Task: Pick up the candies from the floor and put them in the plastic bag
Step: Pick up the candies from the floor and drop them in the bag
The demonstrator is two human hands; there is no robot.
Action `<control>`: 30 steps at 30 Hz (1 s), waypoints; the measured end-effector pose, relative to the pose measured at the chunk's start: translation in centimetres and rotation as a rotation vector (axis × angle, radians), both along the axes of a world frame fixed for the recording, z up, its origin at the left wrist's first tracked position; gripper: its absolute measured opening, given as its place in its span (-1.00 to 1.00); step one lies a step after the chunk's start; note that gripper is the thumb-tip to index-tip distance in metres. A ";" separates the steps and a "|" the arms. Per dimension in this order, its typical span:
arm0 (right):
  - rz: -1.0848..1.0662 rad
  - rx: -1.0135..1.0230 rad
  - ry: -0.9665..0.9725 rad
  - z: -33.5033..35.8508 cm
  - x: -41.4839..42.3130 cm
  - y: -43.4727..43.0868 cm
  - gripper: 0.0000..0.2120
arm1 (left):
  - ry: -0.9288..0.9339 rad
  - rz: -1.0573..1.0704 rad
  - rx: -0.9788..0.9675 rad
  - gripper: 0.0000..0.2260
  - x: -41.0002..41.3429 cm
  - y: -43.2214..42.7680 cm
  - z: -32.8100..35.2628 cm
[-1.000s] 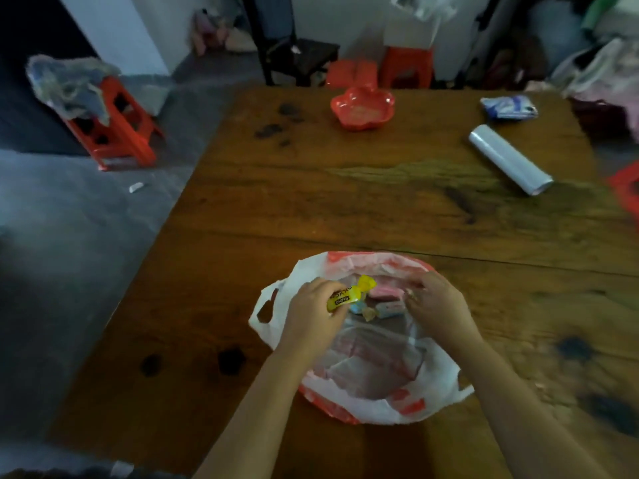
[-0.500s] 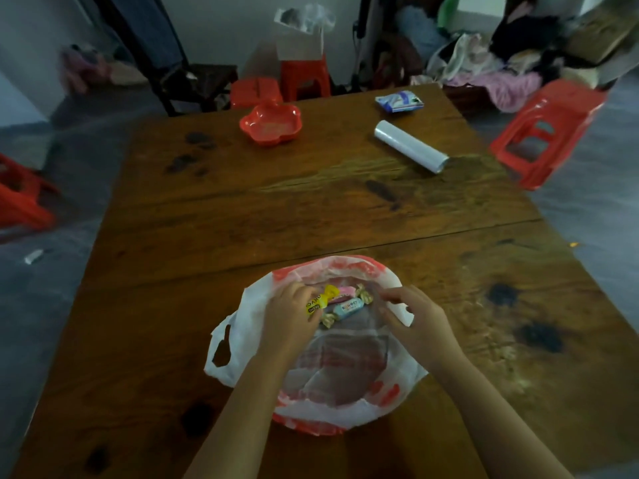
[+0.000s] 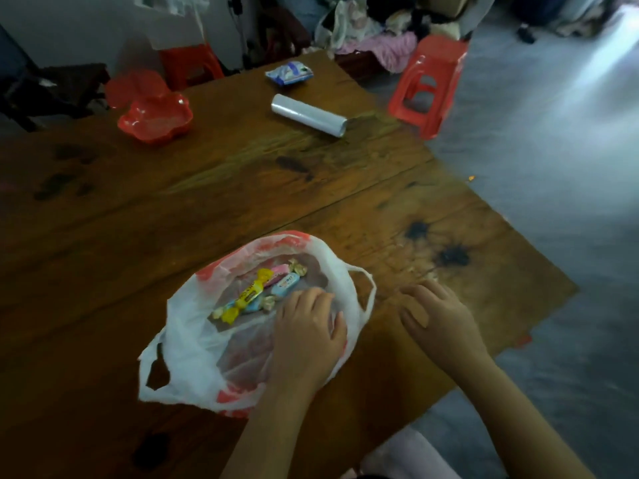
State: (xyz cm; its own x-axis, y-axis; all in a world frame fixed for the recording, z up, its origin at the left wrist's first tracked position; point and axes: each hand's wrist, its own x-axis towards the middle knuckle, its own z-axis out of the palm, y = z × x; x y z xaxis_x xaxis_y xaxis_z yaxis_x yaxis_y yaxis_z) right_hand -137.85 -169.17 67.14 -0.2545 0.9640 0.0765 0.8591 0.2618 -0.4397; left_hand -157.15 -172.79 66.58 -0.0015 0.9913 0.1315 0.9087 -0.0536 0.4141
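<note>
Now | candies inside plastic bag | just beyond left hand (touching bag)

Candies in bag on table; roll behind.

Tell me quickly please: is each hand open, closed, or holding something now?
Left hand: open, resting on the plastic bag, holding nothing.
Right hand: open, resting on the table, empty.

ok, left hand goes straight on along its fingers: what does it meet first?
Likely the pale blue wrapped candy in the white-and-red plastic bag, just beyond the left hand; height unclear.
</note>
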 end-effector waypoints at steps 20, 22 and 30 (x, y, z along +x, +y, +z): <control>-0.742 0.213 0.121 0.0 38.2 -7.7 -0.79 | -0.037 -0.558 0.158 -0.74 40.4 6.5 2.1; -0.810 0.200 0.095 -0.1 42.6 -8.9 -0.78 | -0.066 -0.620 0.176 -0.72 45.9 6.5 2.3; -0.993 0.181 0.101 -1.9 55.4 -8.7 -0.70 | -0.014 -0.772 0.148 -0.78 58.4 9.8 0.7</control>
